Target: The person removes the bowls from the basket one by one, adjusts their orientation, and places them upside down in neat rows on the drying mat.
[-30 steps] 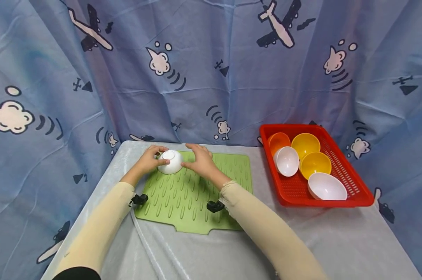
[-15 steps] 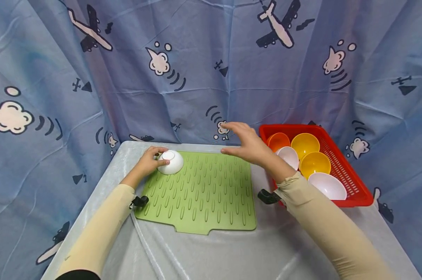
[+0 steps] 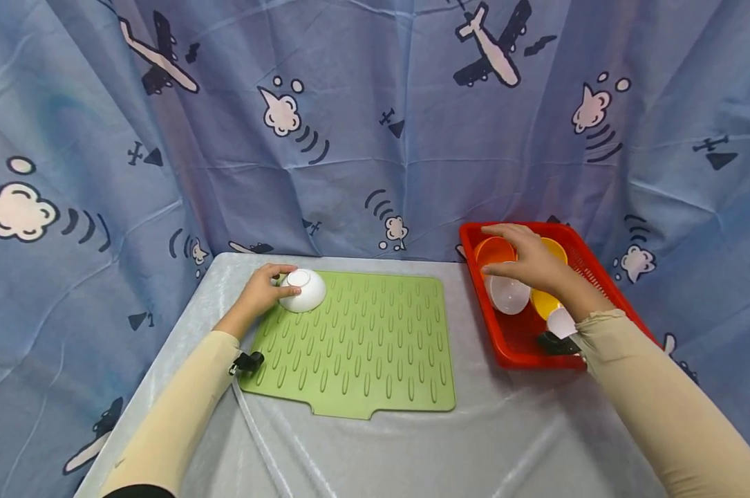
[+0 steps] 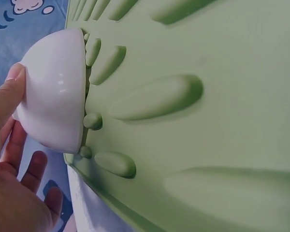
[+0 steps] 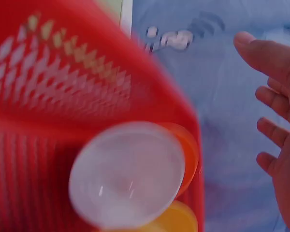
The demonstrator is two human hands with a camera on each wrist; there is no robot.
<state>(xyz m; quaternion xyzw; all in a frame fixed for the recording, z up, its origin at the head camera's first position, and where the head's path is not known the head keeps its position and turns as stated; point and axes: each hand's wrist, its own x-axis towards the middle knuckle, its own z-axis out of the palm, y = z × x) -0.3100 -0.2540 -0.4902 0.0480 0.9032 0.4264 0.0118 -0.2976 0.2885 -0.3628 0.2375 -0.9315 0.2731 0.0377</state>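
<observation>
A small white bowl (image 3: pixel 309 296) rests upside down on the far left corner of the ribbed green mat (image 3: pixel 368 346). My left hand (image 3: pixel 260 290) pinches this bowl between thumb and index finger near its base; the left wrist view shows the thumb (image 4: pixel 7 99) against its side. Over the red basket (image 3: pixel 491 332) at the right, my right hand (image 3: pixel 530 259) is held with fingers spread, holding nothing. Just below that hand are another white bowl (image 3: pixel 509 297) and an orange bowl (image 3: pixel 493 250), both in the basket. The right wrist view is blurred there.
Two yellow bowls (image 3: pixel 557 249) and a second white bowl (image 3: pixel 560 322) also lie in the basket, partly hidden by my right hand and wrist. A patterned blue curtain (image 3: pixel 350 138) hangs behind the table (image 3: pixel 412 456), which has a pale cloth.
My right hand has left the bowl on the mat and moved right, across to above the basket. The left hand and its bowl have stayed in place.
</observation>
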